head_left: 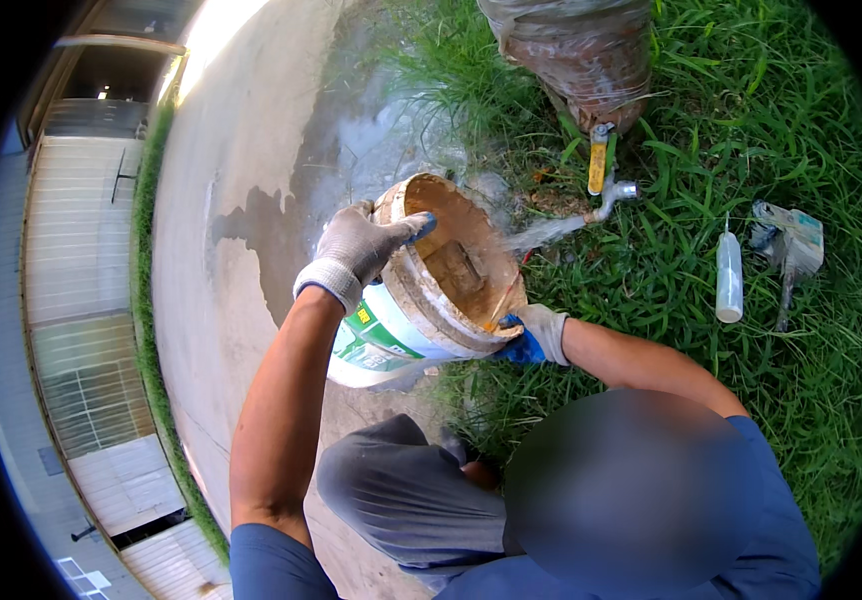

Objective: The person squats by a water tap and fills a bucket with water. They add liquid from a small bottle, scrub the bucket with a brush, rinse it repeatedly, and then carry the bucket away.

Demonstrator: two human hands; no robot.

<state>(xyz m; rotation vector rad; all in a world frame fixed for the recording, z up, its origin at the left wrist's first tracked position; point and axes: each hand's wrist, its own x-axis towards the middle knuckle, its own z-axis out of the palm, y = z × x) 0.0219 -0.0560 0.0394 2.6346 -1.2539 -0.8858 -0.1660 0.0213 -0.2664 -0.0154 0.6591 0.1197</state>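
Observation:
A white bucket (391,330) with a green label is tilted on its side, its mud-caked mouth turned toward the tap. My left hand (356,245), in a grey glove with blue fingertips, grips the rim at the upper left. Closed on the lower right of the rim is my right hand (538,335), in a matching glove. Water streams from a metal tap (611,195) with a yellow lever toward the bucket's mouth. Inside, against the brown wall, rests a dark blocky thing (463,266) whose kind I cannot make out. A thin orange-red stick or handle shows by the lower rim.
On the grass to the right lie a translucent nozzle bottle (729,275) and a dirty tool with a wide pale head (791,240). A plastic-wrapped post (591,60) stands behind the tap. Wet concrete (271,240) spreads to the left, with a building (101,300) beyond.

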